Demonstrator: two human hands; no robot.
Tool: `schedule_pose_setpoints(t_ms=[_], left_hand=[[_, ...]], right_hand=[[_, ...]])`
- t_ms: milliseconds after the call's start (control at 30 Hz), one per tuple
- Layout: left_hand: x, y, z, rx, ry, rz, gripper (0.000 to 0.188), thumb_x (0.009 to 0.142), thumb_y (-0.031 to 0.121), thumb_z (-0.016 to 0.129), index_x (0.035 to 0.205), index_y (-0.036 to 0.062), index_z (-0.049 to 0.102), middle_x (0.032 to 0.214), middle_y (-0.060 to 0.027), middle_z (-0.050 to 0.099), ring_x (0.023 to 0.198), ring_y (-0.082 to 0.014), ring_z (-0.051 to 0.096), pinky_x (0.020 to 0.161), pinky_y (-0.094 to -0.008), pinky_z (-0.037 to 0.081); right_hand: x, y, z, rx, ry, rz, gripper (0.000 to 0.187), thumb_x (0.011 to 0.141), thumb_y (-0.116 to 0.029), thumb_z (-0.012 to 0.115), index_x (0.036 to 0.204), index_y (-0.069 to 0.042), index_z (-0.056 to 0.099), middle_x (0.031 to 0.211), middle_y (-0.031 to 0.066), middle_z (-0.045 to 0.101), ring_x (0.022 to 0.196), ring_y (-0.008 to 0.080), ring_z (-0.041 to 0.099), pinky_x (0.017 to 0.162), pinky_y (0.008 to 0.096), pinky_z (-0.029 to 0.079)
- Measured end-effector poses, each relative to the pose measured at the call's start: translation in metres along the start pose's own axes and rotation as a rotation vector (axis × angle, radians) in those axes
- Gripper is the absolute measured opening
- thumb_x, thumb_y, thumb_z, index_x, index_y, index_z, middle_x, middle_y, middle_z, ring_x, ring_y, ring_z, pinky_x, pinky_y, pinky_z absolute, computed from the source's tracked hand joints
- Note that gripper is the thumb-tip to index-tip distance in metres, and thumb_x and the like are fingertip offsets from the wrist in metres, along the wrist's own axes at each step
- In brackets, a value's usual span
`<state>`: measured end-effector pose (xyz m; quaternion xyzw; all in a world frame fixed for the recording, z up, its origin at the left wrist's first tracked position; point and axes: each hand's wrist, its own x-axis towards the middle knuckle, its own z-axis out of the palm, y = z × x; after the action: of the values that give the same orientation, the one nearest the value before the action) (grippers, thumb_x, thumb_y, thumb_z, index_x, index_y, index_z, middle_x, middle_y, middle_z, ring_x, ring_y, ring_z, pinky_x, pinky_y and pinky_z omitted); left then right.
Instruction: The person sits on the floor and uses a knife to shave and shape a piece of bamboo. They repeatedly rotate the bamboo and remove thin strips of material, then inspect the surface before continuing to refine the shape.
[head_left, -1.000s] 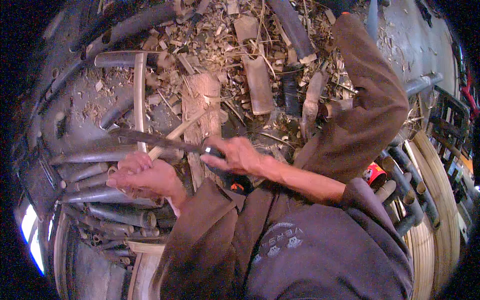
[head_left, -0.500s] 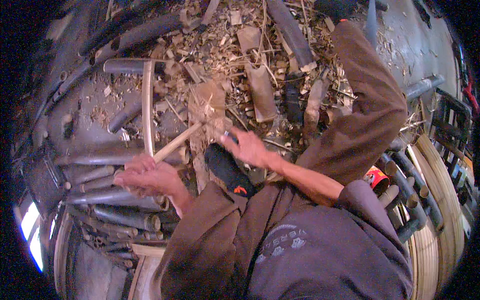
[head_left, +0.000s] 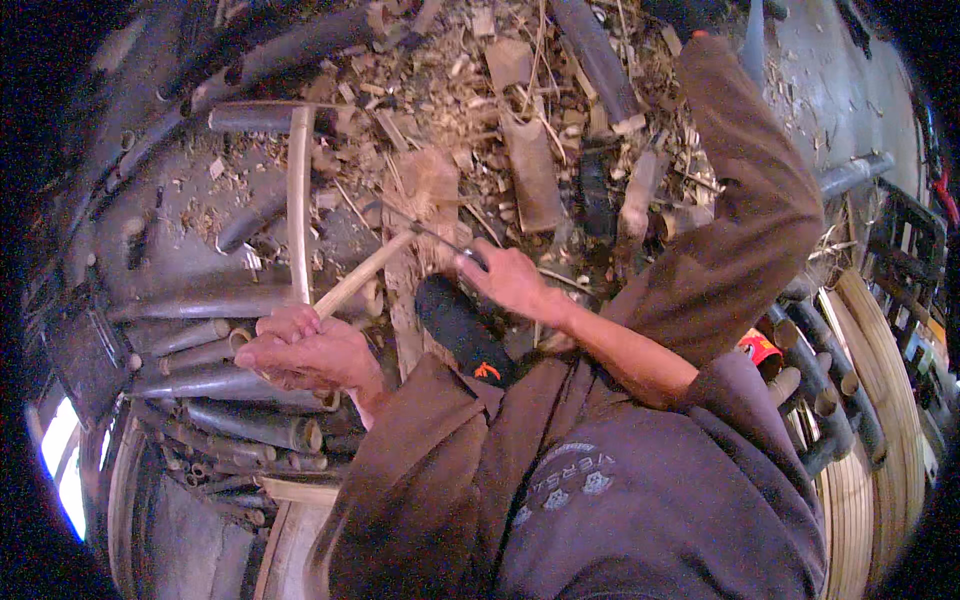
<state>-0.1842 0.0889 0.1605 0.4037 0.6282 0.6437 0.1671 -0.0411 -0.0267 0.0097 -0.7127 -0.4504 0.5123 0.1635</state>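
My left hand point(head_left: 310, 352) is closed around the near end of a pale bamboo stick point(head_left: 365, 272), which slants up to the right. Its far tip rests at or just above a worn wooden block point(head_left: 432, 175). My right hand point(head_left: 515, 285) grips the dark handle of a knife point(head_left: 440, 240); the thin blade points left across the stick's tip. A second pale bamboo strip point(head_left: 299, 205) rises from beside my left fist to a dark crosswise bamboo piece point(head_left: 255, 117). Whether that strip is also in my fist is hidden. My black shoe point(head_left: 450, 315) is close below the block.
Wood chips and shavings point(head_left: 470, 110) cover the floor ahead, with a split bamboo piece point(head_left: 530, 175) among them. Dark bamboo poles point(head_left: 250, 425) are stacked at left. At right are a red can point(head_left: 760, 350), more bamboo tubes point(head_left: 805, 350) and long pale strips point(head_left: 860, 440).
The knife and right hand have shifted slightly right and down, and the blurred blade is now clearer. The left hand keeps its hold on the stick. The whole view has shifted a little.
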Motion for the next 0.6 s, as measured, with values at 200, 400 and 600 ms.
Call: schedule_pose_setpoints(t_ms=[200,400,600], left_hand=[[0.001,-0.014,0.006,0.003,0.014,-0.050,0.055,0.098,0.054,0.034,0.061,0.0163,0.018,0.054,0.0036,0.019,0.049,-0.0094,0.024,0.047,-0.0271,0.021],[0.004,-0.015,0.009,-0.017,-0.076,-0.037,0.056,0.098,0.055,0.032,0.060,0.0164,0.018,0.054,0.0036,0.020,0.049,-0.0101,0.024,0.047,-0.0275,0.021],[0.014,-0.030,-0.015,-0.137,-0.057,-0.119,0.054,0.097,0.055,0.037,0.061,0.0170,0.021,0.055,0.0047,0.020,0.050,-0.0078,0.024,0.048,-0.0241,0.020]], right_hand=[[-0.024,-0.027,-0.019,0.089,-0.066,-0.022,0.051,0.092,-0.051,0.045,0.108,-0.003,0.055,0.073,0.0244,0.063,0.076,0.0457,0.061,0.070,0.0515,0.049],[0.001,0.007,-0.010,0.114,-0.001,0.045,0.051,0.093,-0.050,0.047,0.105,-0.002,0.059,0.070,0.0242,0.061,0.071,0.0439,0.061,0.065,0.0492,0.047],[-0.018,-0.026,-0.019,0.186,0.072,-0.159,0.044,0.093,-0.047,0.048,0.102,-0.004,0.053,0.064,0.0211,0.057,0.065,0.0425,0.059,0.060,0.0482,0.044]])
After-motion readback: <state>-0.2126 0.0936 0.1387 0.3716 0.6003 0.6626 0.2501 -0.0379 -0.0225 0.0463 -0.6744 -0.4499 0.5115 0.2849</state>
